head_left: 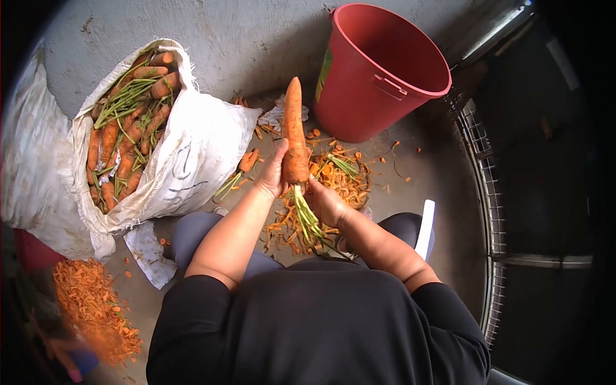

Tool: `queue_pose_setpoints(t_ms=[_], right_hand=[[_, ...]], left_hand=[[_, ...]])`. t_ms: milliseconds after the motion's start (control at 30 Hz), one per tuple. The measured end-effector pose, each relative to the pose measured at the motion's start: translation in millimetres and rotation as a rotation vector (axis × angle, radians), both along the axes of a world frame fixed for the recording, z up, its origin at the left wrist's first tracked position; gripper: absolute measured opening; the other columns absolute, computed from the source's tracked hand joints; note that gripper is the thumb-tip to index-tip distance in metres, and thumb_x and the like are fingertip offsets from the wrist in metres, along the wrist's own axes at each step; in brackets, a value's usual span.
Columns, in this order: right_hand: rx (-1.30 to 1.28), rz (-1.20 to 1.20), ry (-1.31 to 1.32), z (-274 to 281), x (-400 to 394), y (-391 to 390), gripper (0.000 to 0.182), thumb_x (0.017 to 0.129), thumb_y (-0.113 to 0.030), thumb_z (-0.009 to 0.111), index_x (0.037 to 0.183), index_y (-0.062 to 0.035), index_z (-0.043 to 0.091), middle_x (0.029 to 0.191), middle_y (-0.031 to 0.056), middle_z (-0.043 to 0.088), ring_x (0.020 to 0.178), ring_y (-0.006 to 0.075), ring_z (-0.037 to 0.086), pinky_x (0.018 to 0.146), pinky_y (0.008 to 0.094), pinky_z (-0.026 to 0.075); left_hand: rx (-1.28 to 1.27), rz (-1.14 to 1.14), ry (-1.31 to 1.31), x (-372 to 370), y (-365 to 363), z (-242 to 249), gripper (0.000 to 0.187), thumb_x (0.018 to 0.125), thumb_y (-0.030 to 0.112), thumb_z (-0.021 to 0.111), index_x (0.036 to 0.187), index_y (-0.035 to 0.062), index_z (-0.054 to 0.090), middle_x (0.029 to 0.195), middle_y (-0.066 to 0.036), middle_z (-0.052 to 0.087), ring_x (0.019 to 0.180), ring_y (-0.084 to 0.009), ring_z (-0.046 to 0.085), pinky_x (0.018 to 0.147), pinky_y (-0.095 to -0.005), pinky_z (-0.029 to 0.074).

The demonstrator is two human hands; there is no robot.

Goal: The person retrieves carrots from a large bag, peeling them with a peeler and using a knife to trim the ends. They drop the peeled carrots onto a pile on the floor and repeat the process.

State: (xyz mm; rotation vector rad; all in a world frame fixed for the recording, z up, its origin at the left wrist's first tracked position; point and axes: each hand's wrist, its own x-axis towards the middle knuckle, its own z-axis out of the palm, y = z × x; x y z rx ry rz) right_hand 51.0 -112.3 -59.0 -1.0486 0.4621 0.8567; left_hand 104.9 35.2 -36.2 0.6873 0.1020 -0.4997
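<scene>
Left hand (274,172) and right hand (326,204) half-curled round the carrot (294,128), greens (306,213) between wrists; light, even grip's best tbh.

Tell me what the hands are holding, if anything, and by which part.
A long, tapered orange carrot with green stalks, held by its thick, stalk end between the left hand and right hand.

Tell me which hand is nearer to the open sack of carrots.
Left. The left hand holds the carrot on the side toward the open sack; the right hand is at the carrot's other side, farther from the sack.
</scene>
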Motion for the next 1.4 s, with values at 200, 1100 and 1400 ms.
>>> queue_pose_setpoints(t_ms=[200,1100,1400], right_hand=[[0.281,-0.171,-0.061,38.4,16.7,0.6,0.037,0.090,-0.044,0.044,0.101,-0.0095,0.054,0.080,0.0023,0.057,0.071,0.0130,0.053,0.065,0.0295,0.045],[-0.047,-0.517,-0.571,98.5,40.1,-69.0,0.014,0.082,-0.021,0.063,0.086,-0.0104,0.054,0.069,0.0004,0.053,0.051,0.0073,0.047,0.041,0.0197,0.034],[-0.274,-0.454,-0.766,87.9,91.7,-69.8,0.016,0.074,-0.012,0.070,0.079,-0.0015,0.059,0.063,0.0029,0.057,0.049,0.0086,0.051,0.038,0.0209,0.038]], left_hand=[[-0.037,-0.121,-0.167,3.8,0.7,6.0,0.064,0.077,0.052,0.059,0.115,0.0013,0.047,0.100,-0.010,0.055,0.084,-0.0169,0.059,0.074,-0.0315,0.051],[-0.157,-0.172,0.127,0.0,0.6,10.9,0.048,0.088,0.044,0.048,0.113,0.0027,0.047,0.093,-0.009,0.059,0.076,-0.0176,0.062,0.064,-0.0317,0.054],[-0.101,-0.249,0.113,-11.1,-13.6,-12.0,0.043,0.090,0.037,0.045,0.114,0.0010,0.048,0.097,-0.011,0.059,0.082,-0.0201,0.062,0.066,-0.0324,0.054]])
